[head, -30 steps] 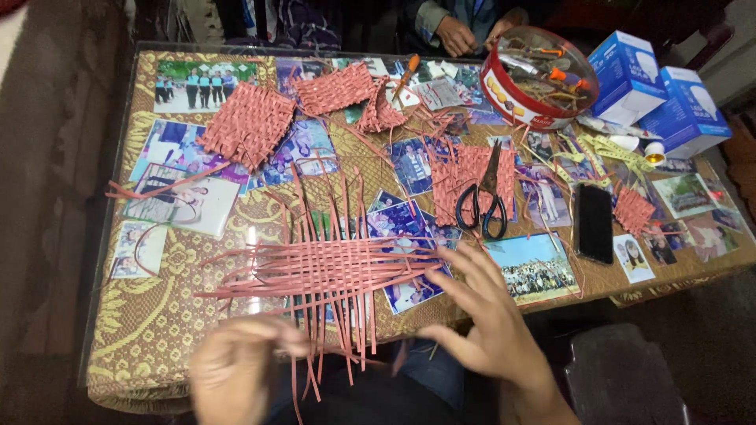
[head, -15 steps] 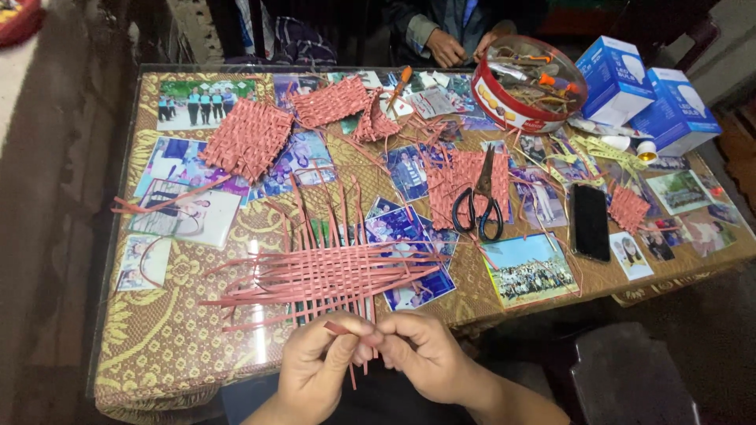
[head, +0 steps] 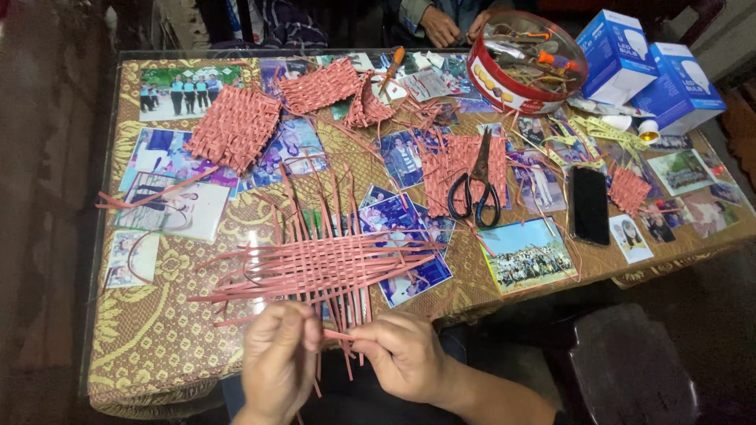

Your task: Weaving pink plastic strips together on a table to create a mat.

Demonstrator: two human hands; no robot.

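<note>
A half-woven mat of red strips (head: 319, 267) lies near the table's front edge, loose strip ends sticking out on every side. My left hand (head: 277, 356) and my right hand (head: 402, 352) meet just below it, both pinching the ends of the red strips that hang over the edge. A short strip runs between the two hands. The fingertips of both hands hide the strip ends they hold.
Finished red woven squares (head: 235, 127) lie at the back left and centre. Black-handled scissors (head: 475, 189) rest on another woven piece. A black phone (head: 589, 205), a round red tin (head: 526, 64), two blue boxes (head: 647, 64) and another person's hands (head: 441, 24) are farther back.
My right hand has come down from the mat's right edge to its front edge. Both hands have closed together on the strip ends there.
</note>
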